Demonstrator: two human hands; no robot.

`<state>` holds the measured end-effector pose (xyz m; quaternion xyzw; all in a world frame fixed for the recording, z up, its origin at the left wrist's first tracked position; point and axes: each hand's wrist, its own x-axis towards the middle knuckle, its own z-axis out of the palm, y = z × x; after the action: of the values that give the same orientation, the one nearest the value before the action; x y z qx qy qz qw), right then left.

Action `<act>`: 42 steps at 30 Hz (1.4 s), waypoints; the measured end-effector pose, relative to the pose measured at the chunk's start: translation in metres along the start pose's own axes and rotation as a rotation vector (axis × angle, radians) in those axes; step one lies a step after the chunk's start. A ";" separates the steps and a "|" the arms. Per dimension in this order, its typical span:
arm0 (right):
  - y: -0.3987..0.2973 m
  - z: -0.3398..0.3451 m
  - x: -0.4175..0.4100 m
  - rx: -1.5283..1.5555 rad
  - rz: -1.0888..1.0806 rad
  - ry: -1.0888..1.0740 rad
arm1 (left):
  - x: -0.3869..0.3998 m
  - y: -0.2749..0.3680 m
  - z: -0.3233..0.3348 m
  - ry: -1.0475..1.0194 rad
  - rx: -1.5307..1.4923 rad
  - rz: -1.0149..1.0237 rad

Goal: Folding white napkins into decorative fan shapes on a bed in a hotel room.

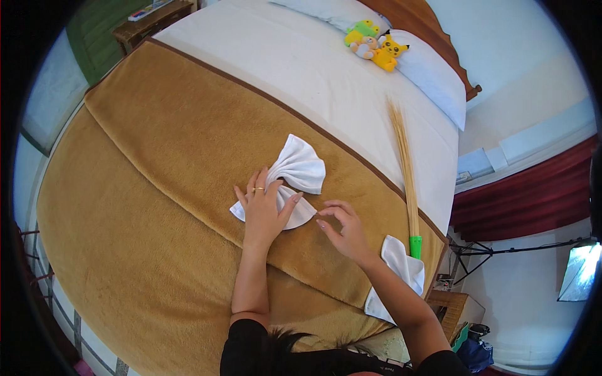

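A white cloth (301, 164), pleated into a fan shape like a bow, lies on the brown blanket (178, 122). My left hand (263, 204), with a ring on one finger, rests over the gathered middle of the cloth with its fingers spread. It hides part of the folds. Close to the right corner of the lower fan is my right hand (345, 228), its fingers bent and thumb apart. Whether its fingertips touch that corner is hard to tell. Under and beside my right forearm lies a second white cloth (404, 268), loosely crumpled.
A stick broom (407, 178) with a green handle (415, 246) lies along the bed's right side. Plush toys (388, 51) lean by the pillows (430, 70) at the wooden headboard (421, 19). A lit lamp (579, 272) on a stand (489, 251) is at right.
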<state>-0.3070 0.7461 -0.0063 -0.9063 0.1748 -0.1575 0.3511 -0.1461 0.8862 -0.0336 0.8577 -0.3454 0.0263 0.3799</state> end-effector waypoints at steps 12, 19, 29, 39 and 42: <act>0.000 0.019 0.054 -0.089 0.183 0.178 | 0.003 -0.011 0.009 -0.062 -0.007 0.022; 0.028 0.037 0.075 0.022 0.449 0.169 | 0.003 -0.013 0.010 -0.069 -0.037 0.026; 0.033 0.034 0.063 0.437 0.338 0.162 | 0.004 -0.013 0.010 -0.061 -0.055 0.023; 0.039 0.027 0.053 0.225 0.333 0.102 | 0.003 -0.018 0.011 -0.016 -0.200 0.014; 0.032 0.030 0.050 0.103 0.300 0.128 | 0.003 -0.020 0.010 -0.011 -0.212 0.015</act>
<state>-0.2572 0.7198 -0.0416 -0.8389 0.3218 -0.1697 0.4049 -0.1343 0.8871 -0.0524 0.8103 -0.3547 -0.0120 0.4664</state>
